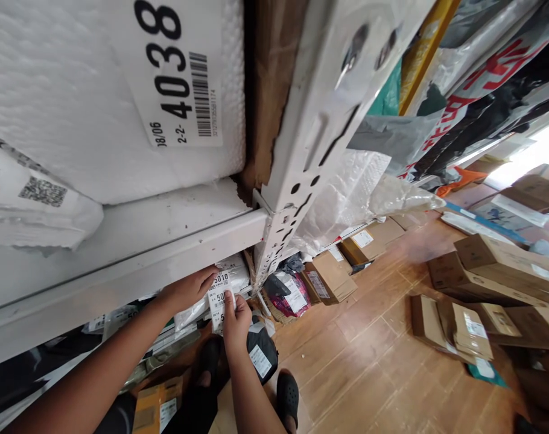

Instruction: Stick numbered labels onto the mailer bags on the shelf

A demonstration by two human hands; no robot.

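Note:
A strip of white printed labels (217, 308) with large black numbers, the top one ending in 5010, hangs between my two hands below the shelf edge. My left hand (189, 290) has its fingers closed at the strip's top edge. Lower down, my right hand (237, 322) pinches the strip's right side, its thumb across the front. Right behind the labels lies a white plastic parcel (239, 272) on the lower shelf. A black wrapped parcel (263, 349) with a white label sits just below my right hand.
A white slotted metal post (297, 181) and shelf beam (134, 265) stand close by. On the upper shelf is a white foam-wrapped parcel (75, 90) labelled 4038. Cardboard boxes (331, 274) line the rack's foot; more boxes (505, 265) are stacked at right on the wooden floor (360, 355).

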